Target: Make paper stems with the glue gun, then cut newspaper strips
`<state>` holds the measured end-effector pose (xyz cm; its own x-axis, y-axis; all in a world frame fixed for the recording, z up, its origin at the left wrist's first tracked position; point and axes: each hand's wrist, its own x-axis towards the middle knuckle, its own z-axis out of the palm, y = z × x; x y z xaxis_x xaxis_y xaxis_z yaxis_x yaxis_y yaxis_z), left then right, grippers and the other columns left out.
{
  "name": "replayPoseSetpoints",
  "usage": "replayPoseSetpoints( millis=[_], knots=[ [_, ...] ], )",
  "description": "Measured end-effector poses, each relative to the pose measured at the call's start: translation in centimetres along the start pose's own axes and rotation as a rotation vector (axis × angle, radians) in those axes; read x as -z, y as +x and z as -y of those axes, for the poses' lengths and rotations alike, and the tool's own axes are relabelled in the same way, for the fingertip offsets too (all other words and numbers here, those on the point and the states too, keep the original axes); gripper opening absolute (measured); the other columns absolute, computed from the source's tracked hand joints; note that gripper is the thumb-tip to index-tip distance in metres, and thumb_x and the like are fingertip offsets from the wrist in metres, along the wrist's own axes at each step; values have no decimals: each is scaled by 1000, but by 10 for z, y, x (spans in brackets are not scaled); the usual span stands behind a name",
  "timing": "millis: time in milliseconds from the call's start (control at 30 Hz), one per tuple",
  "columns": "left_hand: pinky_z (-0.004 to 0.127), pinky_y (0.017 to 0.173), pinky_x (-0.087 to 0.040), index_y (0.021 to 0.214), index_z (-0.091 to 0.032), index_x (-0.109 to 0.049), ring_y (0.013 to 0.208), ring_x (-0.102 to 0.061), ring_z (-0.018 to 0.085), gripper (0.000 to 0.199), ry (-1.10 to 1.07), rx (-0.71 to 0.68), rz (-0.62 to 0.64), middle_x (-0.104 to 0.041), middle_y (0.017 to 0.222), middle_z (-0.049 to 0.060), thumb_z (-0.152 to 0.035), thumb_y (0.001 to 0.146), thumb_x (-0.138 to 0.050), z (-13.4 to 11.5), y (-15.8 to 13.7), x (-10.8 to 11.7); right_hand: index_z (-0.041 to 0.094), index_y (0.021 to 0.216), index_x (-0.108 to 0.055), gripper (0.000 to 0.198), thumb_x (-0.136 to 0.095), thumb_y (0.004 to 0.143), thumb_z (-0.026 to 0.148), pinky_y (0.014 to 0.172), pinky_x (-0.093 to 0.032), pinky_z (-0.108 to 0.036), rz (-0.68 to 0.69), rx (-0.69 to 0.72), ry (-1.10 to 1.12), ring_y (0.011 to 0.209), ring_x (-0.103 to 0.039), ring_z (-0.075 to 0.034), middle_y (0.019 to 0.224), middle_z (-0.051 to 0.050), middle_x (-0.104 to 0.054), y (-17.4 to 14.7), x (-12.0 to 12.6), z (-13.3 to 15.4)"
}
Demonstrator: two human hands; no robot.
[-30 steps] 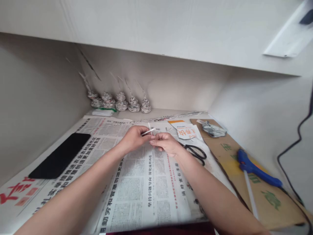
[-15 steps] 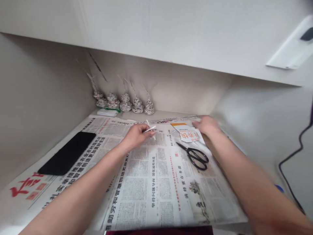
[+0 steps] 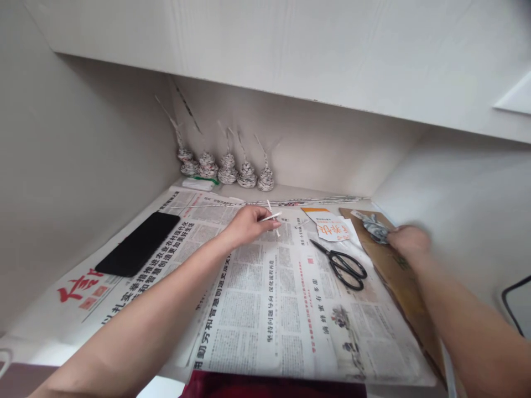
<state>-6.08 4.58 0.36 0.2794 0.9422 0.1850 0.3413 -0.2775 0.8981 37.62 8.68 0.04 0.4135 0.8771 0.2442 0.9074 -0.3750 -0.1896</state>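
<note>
Over the middle of the newspaper, my left hand [image 3: 253, 224] is closed in a pinch on short white rolled paper strips [image 3: 271, 216] that cross one another. At the right, my right hand [image 3: 409, 242] has its fingers closed at the near end of a grey crumpled bundle [image 3: 375, 228]; its exact kind cannot be made out. That bundle rests over a brown cardboard sheet [image 3: 394, 265]. Between the hands lie black-handled scissors [image 3: 342, 265] and a torn piece of printed paper [image 3: 335, 228]. Behind them, long thin paper rolls [image 3: 307, 202] stretch across the surface.
Several woven paper gourd shapes [image 3: 227, 170] stand along the back wall, beside a white packet with a green edge [image 3: 199, 183]. A black phone-like slab [image 3: 139, 244] lies at the left on the newspaper [image 3: 244, 309]. A panel [image 3: 265, 50] overhangs the back.
My right hand has moved from the end of the long paper rolls down and right to the grey bundle. My left hand keeps its strips. The view has shifted somewhat.
</note>
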Motion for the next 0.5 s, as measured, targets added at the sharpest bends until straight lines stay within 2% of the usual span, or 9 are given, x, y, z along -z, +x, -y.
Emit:
replayPoseSetpoints(
  millis=[67,133,167,233,267,300,367,433,500],
  knots=[
    [24,54,-28,61,-16,-61,53,-37,10,28,-5,-3,32,-43,54,-6,-41,73,-69,-2,-1,0,16,78,-71,9,-64,74,19,63,-43,-47,-24,-52,-8,84,-64,-39,86,-25,-66,-4,8,13],
    [24,53,-27,61,-16,-61,52,-36,9,27,-8,-5,57,-43,53,-6,-39,73,-69,-3,-2,0,13,92,-71,20,-67,75,24,73,-43,-47,-47,-25,24,97,-61,-39,108,-29,-63,-13,14,37],
    [24,53,-28,61,-16,-62,52,-37,9,26,-11,-8,68,-44,53,-6,-38,73,-69,-4,-2,0,13,96,-70,25,-68,77,29,76,-43,-46,-37,27,64,101,-60,-37,114,-27,-62,-20,15,53],
    [24,53,-29,63,-16,-64,52,-40,10,25,-18,-16,91,-48,55,-5,-37,73,-69,-3,-2,0,17,92,-72,23,-64,82,36,75,-45,-38,70,158,178,95,-62,-29,104,-16,-68,-41,13,91],
    [24,53,-31,65,-15,-65,54,-42,10,24,-21,-22,103,-51,56,-4,-37,73,-69,-3,-2,0,21,89,-73,24,-63,83,42,71,-47,-33,143,230,246,87,-63,-23,95,-10,-71,-54,11,111],
    [24,54,-33,67,-15,-67,55,-44,11,24,-24,-29,115,-55,58,-3,-37,74,-69,-2,-2,1,23,84,-74,26,-63,83,46,65,-46,-29,275,321,347,78,-62,-19,86,-5,-71,-69,8,130],
    [24,57,-37,71,-15,-69,59,-49,12,23,-29,-46,134,-60,63,-1,-37,74,-68,0,-1,2,20,86,-75,29,-70,77,47,55,-42,-27,780,499,766,69,-56,-16,79,-5,-68,-97,2,164],
    [24,60,-39,72,-15,-70,61,-52,13,21,-32,-65,152,-64,66,0,-36,74,-67,2,0,2,20,84,-75,30,-76,71,48,50,-36,-25,979,516,997,59,-48,-11,72,-1,-63,-119,-4,188],
    [24,61,-40,72,-15,-70,63,-54,14,20,-26,-77,156,-65,67,0,-34,74,-66,3,1,3,19,77,-74,29,-78,69,46,47,-30,-23,1057,473,1114,54,-42,-8,66,1,-57,-130,-11,201]
  ],
)
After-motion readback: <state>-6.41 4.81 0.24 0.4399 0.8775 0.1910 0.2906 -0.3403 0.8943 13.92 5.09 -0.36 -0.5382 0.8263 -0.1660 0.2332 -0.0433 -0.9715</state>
